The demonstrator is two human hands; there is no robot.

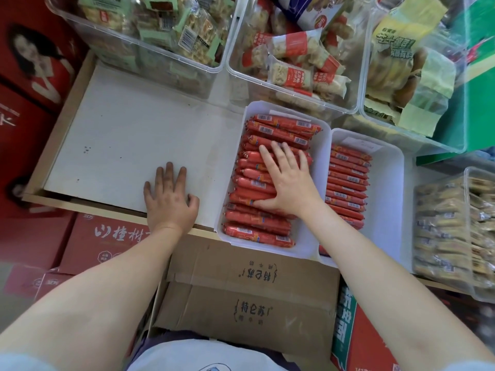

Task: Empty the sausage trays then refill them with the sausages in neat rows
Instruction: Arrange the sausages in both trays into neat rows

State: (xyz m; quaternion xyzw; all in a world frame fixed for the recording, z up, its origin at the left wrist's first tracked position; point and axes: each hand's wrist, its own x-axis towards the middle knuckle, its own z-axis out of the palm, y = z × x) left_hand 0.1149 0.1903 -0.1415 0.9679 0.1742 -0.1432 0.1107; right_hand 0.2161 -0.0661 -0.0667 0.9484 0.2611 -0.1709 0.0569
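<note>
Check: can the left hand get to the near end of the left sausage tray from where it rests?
Probably yes. The left hand rests flat on the bare white shelf beside the left sausage tray, with nothing between them.

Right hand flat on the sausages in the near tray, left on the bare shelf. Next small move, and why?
Probably curl the right hand around a bunch of sausages and lift them out of the near white tray. That tray looks full, the hand lies open on top without gripping anything, and the left hand rests on the bare white shelf board, where they could be set down.

Shop: clear bins (pixel 150 57) w/ packaged snacks, stock cartons (pixel 241 298) below shelf.
</note>
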